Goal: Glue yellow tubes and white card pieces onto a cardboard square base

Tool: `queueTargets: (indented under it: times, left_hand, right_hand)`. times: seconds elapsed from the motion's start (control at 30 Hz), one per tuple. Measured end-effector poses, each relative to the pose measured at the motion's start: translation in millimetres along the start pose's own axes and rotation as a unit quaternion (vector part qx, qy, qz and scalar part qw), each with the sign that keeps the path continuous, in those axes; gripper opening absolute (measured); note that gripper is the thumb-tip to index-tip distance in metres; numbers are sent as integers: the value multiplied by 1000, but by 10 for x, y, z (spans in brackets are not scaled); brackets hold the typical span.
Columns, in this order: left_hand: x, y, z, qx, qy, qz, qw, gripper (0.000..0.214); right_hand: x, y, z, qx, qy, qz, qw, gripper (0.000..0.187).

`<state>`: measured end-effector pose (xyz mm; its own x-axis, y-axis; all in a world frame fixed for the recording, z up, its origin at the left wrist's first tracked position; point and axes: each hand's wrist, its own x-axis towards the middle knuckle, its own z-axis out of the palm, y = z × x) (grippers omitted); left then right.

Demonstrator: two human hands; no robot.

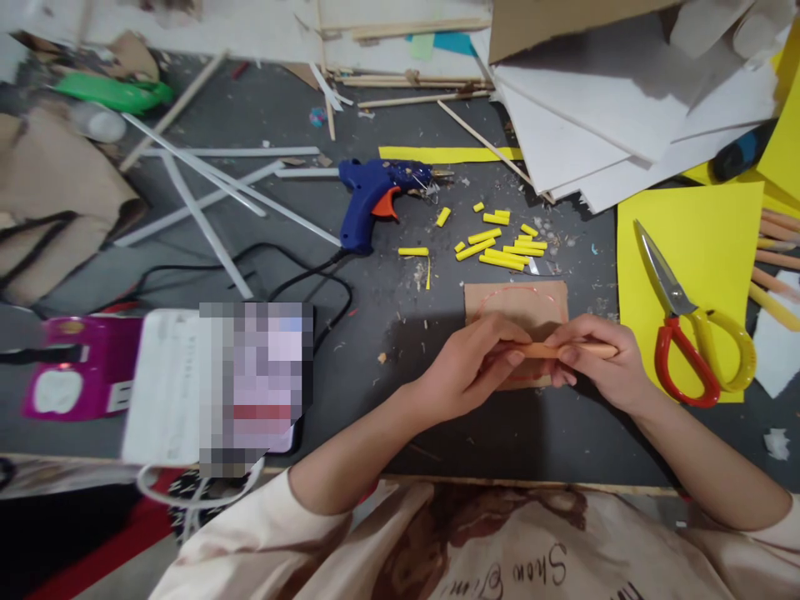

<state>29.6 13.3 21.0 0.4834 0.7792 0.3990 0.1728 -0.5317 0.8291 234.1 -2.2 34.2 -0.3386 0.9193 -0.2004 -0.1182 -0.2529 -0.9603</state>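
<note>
My left hand [478, 360] and my right hand [603, 357] both pinch a thin orange paper roll [536, 350], held level between them. The roll's right end sticks out past my right fingers. Beneath my hands lies a square of brown cardboard [522, 304] with a red curved line drawn on it, partly hidden by my fingers. Just beyond the cardboard, several short yellow paper-roll pieces [502, 260] are scattered on the dark table. A blue hot glue gun [357, 204] with an orange trigger lies on its side to the left of them.
Scissors [663, 271] with red and yellow handles rest on yellow paper [693, 217] at right. Orange rolls [778, 257] lie at the right edge. White glue sticks [206, 225] and a black cord [306, 268] spread leftward. A partly blurred phone-like object [281, 437] sits near the table edge.
</note>
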Motion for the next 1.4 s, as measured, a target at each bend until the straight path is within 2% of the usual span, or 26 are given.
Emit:
queueTargets:
  times: [0.1, 0.17, 0.2, 0.27, 0.33, 0.4, 0.47, 0.53, 0.57, 0.63, 0.7, 0.73, 0.83, 0.93, 0.97, 1.03, 1.17, 1.27, 1.4]
  left_hand:
    - [-10, -13, 13, 42, 38, -20, 998, 25]
    - [-27, -36, 23, 88, 73, -2, 993, 37]
    - [-35, -48, 28, 118, 84, 12, 989, 39]
    - [-48, -62, 40, 178, 78, 36, 980, 38]
    - [-52, -58, 54, 219, 30, 45, 974, 39]
    - [-52, -39, 71, 239, -36, 47, 969, 48]
    - [-49, -15, 90, 261, -101, 48, 959, 61]
    - [-45, 6, 108, 288, -154, 54, 944, 64]
    - [-40, 15, 116, 300, -174, 58, 936, 60]
    - [-28, 31, 131, 317, -191, 61, 927, 46]
    - [-15, 41, 140, 324, -187, 65, 925, 34]
    - [-11, 42, 143, 325, -182, 68, 926, 32]
    - [-13, 29, 148, 323, -173, 73, 927, 31]
    - [-30, 5, 155, 317, -180, 77, 928, 36]
    - [-35, -3, 157, 315, -184, 79, 928, 39]
    - [-40, -17, 160, 309, -191, 86, 928, 42]
    - [-40, -49, 148, 297, -185, 93, 932, 39]
    - [-41, -75, 137, 292, -189, 95, 933, 39]
    - [-52, -78, 152, 289, -193, 85, 934, 37]
  right_hand:
    - [23, -17, -84, -38, 40, -44, 998, 8]
    - [63, -48, -180, -65, 130, -132, 981, 8]
    - [88, -73, -247, -89, 184, -181, 962, 8]
    - [128, -140, -420, -161, 289, -262, 907, 10]
    - [135, -220, -628, -243, 366, -312, 842, 13]
    - [94, -290, -830, -332, 409, -324, 786, 21]
    - [18, -329, -973, -468, 411, -269, 735, 34]
    - [-54, -341, -1020, -593, 368, -177, 694, 41]
    - [-74, -343, -1006, -627, 350, -152, 679, 42]
    - [-61, -357, -910, -637, 337, -166, 673, 33]
    - [35, -402, -756, -607, 318, -217, 695, 14]
    - [116, -435, -668, -591, 287, -228, 719, 14]
    - [465, -523, -396, -552, 156, -226, 787, 22]
    - [906, -503, -132, -553, 10, -198, 809, 18]
    - [1054, -470, -46, -558, -33, -199, 805, 16]
    - [1327, -387, 121, -586, -81, -202, 780, 18]
    - [1702, -286, 356, -676, -131, -181, 702, 14]
    - [1812, -306, 390, -711, -173, -170, 660, 9]
    - [1812, -340, 346, -718, -218, -184, 635, 9]
